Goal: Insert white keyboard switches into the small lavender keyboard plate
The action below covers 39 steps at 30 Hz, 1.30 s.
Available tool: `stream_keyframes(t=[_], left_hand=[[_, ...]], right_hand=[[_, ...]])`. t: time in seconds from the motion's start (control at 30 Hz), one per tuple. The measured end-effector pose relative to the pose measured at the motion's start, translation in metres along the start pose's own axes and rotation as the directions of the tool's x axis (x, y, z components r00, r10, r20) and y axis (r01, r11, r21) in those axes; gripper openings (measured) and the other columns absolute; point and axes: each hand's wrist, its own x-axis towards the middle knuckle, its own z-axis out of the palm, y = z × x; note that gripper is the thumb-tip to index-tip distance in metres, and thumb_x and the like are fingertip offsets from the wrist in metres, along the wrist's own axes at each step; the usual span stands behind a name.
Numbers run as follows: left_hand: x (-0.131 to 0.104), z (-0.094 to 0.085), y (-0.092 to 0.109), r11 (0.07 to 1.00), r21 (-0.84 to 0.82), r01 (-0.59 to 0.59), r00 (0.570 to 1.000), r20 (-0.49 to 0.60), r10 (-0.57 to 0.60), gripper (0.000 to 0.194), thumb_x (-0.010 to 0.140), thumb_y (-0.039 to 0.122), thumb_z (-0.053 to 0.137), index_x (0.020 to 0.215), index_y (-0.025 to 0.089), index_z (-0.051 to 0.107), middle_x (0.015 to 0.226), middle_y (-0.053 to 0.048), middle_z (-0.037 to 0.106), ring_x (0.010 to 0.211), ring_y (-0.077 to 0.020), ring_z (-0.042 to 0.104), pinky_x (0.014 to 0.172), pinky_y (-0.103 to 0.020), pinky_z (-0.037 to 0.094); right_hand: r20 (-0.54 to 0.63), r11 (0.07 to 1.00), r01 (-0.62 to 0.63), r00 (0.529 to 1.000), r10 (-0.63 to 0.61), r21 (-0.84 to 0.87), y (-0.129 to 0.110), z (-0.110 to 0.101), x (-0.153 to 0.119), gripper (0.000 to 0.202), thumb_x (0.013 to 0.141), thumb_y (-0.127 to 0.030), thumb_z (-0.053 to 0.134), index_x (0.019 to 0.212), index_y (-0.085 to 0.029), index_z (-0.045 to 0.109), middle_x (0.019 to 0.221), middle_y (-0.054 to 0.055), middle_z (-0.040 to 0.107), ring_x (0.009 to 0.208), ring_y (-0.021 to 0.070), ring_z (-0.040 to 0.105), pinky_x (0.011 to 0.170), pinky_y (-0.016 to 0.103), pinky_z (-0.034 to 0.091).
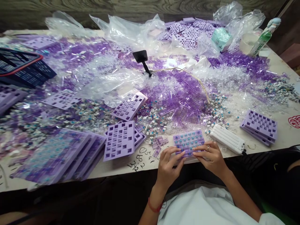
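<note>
A small purple keyboard plate (188,139) with rows of blue-centred key switches lies at the table's front edge. My left hand (169,161) grips its near left side, thumb and fingertips drawn together there. At the near right side, the fingers of my right hand (212,156) pinch the same plate. Whether a small part is also between the fingertips is hidden. Loose clear purple strips (159,144) lie just left of the plate. To its right is a white ribbed plastic block (227,139).
Bare purple plates are stacked at right (260,126) and left (120,140). Filled plates (58,156) lean together at far left. Loose switches (152,120), purple strips (185,93), plastic bags (131,29), a black scoop (140,57), a blue basket (25,73) and a green bottle (262,40) crowd the table.
</note>
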Motion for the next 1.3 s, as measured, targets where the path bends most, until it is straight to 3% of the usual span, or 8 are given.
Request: stream_keyframes(t=[0.43,0.77,1.07,1.3], left_hand=[[-0.005,0.003,-0.003,0.996,0.058,-0.065,0.998,0.001,0.065,0.023,0.088,0.013,0.074,0.109,0.024,0.071,0.113,-0.006,0.074,0.116,-0.0239,0.062,0.096,-0.043,0.056],[-0.006,0.006,-0.006,0.986,0.128,-0.111,0.994,0.009,0.11,0.023,0.089,0.013,0.073,0.109,0.024,0.071,0.11,-0.005,0.076,0.113,-0.0253,0.063,0.093,-0.042,0.057],[-0.01,0.006,-0.013,0.935,0.265,-0.236,0.972,0.079,0.223,0.022,0.093,0.02,0.07,0.115,0.022,0.07,0.112,-0.007,0.077,0.116,-0.0275,0.062,0.092,-0.042,0.055],[-0.013,0.01,-0.016,0.888,0.354,-0.295,0.955,0.114,0.272,0.018,0.093,0.024,0.069,0.112,0.024,0.071,0.112,-0.007,0.077,0.116,-0.0289,0.063,0.095,-0.045,0.052]], right_hand=[[0.055,0.99,0.117,0.992,-0.112,-0.078,-0.005,-0.009,0.009,0.013,0.091,-0.013,0.074,0.095,-0.026,0.076,0.092,-0.002,0.079,0.085,0.0157,0.062,0.079,0.033,0.04],[0.11,0.966,0.102,0.991,-0.078,-0.236,-0.021,-0.009,0.011,0.011,0.096,-0.017,0.07,0.089,-0.023,0.075,0.085,-0.001,0.077,0.081,0.013,0.063,0.074,0.033,0.033],[0.163,0.897,0.172,0.98,-0.114,-0.407,-0.033,-0.005,0.01,0.01,0.098,-0.014,0.065,0.095,-0.018,0.073,0.093,0.003,0.078,0.083,0.0159,0.063,0.076,0.033,0.034],[0.179,0.83,0.21,0.975,-0.135,-0.516,-0.04,0.006,-0.008,0.018,0.098,-0.014,0.06,0.107,-0.011,0.075,0.112,0.012,0.077,0.09,0.0206,0.063,0.08,0.036,0.039]])
